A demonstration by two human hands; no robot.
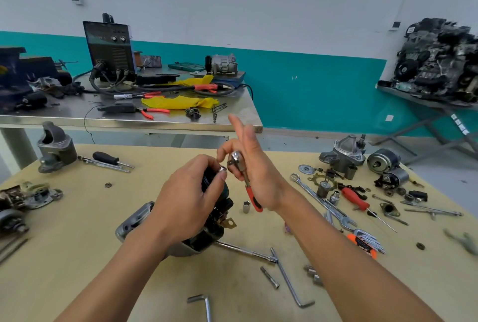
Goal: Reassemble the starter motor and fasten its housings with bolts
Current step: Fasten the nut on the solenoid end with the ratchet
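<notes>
Left hand (pixel 185 201) fingers (pixel 219 179) around starter motor (pixel 207 221), ratchet (pixel 243 174) beside.

Black starter motor (pixel 214 208) with silver nose housing stands tilted on the tan table, a small socket (pixel 222 168) at its top

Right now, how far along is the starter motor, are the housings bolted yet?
Done: the starter motor stands as one assembled body on the wooden table. In hand: the left hand steadies its top with a small socket at the fingertips, while the right hand holds the red-handled ratchet. Left: tightening; whether any bolt is seated is hidden. A loose socket stands nearby.
</notes>
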